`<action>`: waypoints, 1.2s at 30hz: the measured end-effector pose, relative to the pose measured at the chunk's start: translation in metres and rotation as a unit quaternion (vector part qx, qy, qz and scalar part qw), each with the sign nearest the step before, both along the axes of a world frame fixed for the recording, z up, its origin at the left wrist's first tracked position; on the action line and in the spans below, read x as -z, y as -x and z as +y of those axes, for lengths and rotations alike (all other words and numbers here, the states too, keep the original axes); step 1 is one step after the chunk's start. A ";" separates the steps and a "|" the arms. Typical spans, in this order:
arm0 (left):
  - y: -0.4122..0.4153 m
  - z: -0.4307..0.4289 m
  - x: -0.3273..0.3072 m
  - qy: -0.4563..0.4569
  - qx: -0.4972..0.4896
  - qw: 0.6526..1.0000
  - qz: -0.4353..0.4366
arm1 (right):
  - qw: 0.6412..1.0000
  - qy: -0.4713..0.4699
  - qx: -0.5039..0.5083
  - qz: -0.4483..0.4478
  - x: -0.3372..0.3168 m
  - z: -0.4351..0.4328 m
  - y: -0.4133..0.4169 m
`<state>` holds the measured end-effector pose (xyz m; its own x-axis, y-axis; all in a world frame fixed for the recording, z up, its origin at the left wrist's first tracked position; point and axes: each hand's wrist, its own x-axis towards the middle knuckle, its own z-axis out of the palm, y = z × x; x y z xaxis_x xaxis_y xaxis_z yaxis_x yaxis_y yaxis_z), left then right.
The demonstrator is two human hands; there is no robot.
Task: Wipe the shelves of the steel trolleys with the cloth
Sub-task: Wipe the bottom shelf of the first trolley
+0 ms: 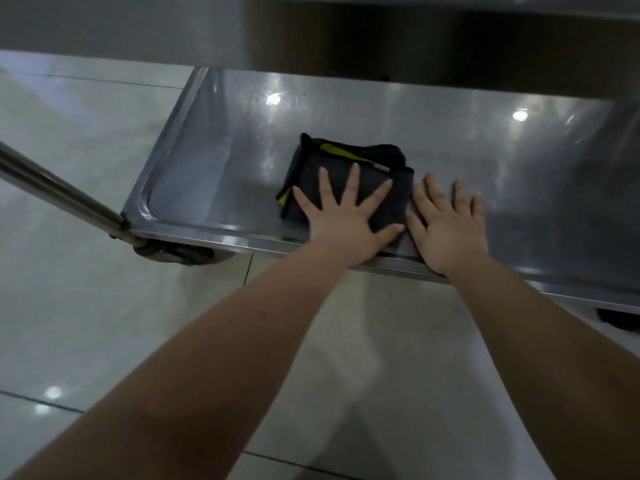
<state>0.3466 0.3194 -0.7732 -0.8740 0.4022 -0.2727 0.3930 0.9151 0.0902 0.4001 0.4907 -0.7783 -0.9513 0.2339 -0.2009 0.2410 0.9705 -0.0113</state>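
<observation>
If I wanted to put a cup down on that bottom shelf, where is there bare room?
Bare steel on the lower shelf runs right of the right hand, and from the dark cloth to the left rim by the post. A strip behind the cloth, under the upper shelf, is bare too. The middle front is crowded: left hand flat on the cloth.

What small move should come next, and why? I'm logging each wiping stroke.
Probably slide the left hand and the cloth sideways along the lower shelf. The hand lies flat on the folded cloth near the front rim, and the right hand rests flat on steel beside it.
</observation>
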 end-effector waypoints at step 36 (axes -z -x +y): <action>0.187 -0.132 -0.002 -0.005 -0.157 0.987 0.024 | 0.999 -0.008 -0.008 0.045 0.019 -0.074 0.095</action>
